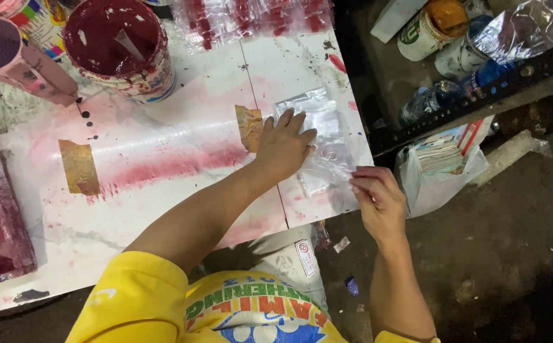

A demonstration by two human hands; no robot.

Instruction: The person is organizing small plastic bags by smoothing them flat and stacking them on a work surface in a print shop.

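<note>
My left hand (284, 145) lies flat, fingers spread, on a clear plastic bag (319, 121) that rests on the white, red-stained table (181, 159). My right hand (378, 197) pinches the bag's near right corner at the table's edge. A strip of brown tape (250, 126) sits just left of the bag, beside my left fingers.
An open can of dark red paint (121, 44) with a stick in it stands at the back left, with a pink tube (22, 60) beside it. A red-stained frame (0, 209) lies at the left edge. Clear printed bags (251, 19) lie at the back. Cans, bottles and a white bag (441, 165) crowd the floor at right.
</note>
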